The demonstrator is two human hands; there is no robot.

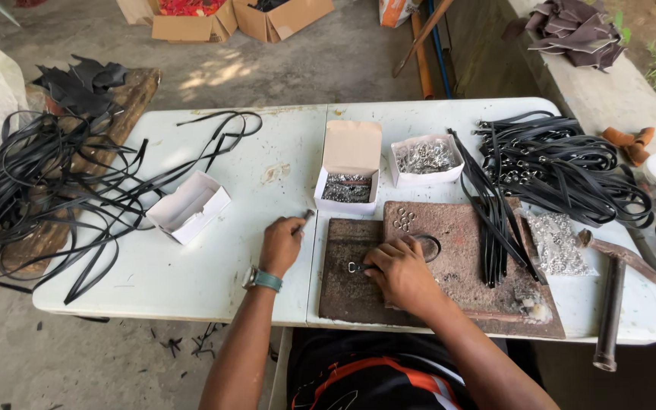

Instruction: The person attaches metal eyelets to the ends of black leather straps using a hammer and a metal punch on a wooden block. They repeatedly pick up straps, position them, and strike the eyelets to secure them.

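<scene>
My left hand (282, 244) rests on the white table (214, 258), fingers pinched on a small metal piece (307, 216) near the left edge of a brown work board (457, 228). On that board my right hand (402, 272) presses down a black strap with a metal clasp (356, 267) at its end; the strap loops out behind the hand. Several small metal rings (403, 221) lie on the board just beyond my fingers.
Two open white boxes of metal fittings (348, 187) (424, 158) and an empty one (188, 206) sit on the table. Black straps are piled left (47, 182) and right (556, 163). A bag of rivets (557, 244) and a hammer (610, 296) lie at the right.
</scene>
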